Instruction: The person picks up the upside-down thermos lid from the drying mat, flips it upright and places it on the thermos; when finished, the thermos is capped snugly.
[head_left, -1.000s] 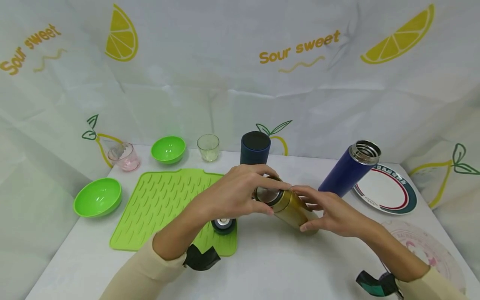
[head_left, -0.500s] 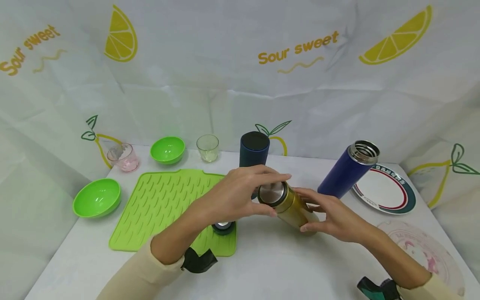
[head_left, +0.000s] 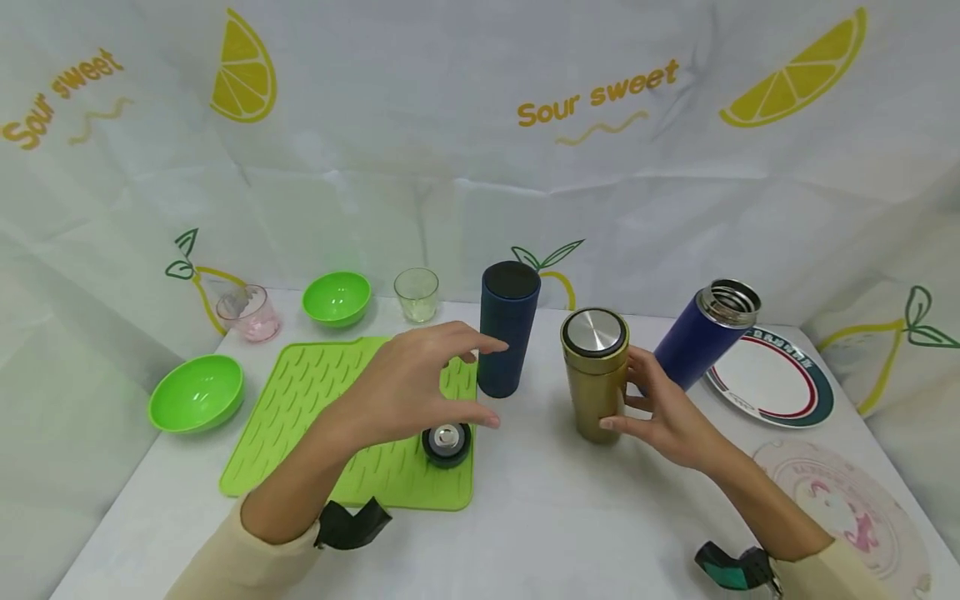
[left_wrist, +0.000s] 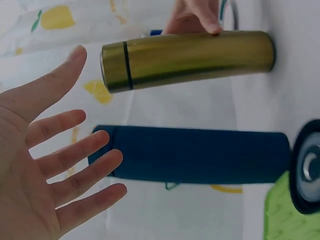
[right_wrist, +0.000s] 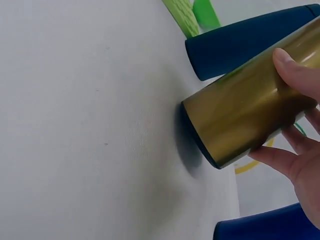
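A gold thermos (head_left: 592,396) with a shiny steel-topped lid (head_left: 595,332) stands nearly upright right of the table's middle. My right hand (head_left: 663,417) grips its body from the right side, thumb in front, as the right wrist view also shows. Whether its base (right_wrist: 200,135) rests fully on the table I cannot tell. Over the green mat (head_left: 300,433), my left hand (head_left: 420,387) holds nothing, its fingers spread apart and thumb away from them. Beside that hand stands a capped dark blue flask (head_left: 507,342). A round black stopper (head_left: 446,443) lies on the mat's right edge, below the left hand.
An uncapped blue bottle (head_left: 690,346) leans behind my right hand, near a rimmed white plate (head_left: 772,379) and a pink-printed round mat (head_left: 847,508). Two green bowls (head_left: 197,396), a pink glass (head_left: 251,315) and a clear glass (head_left: 417,293) stand at the left and back.
My left hand has let go of the gold thermos's lid and moved left over the mat. The thermos, tilted left before, has been brought nearly upright by my right hand.
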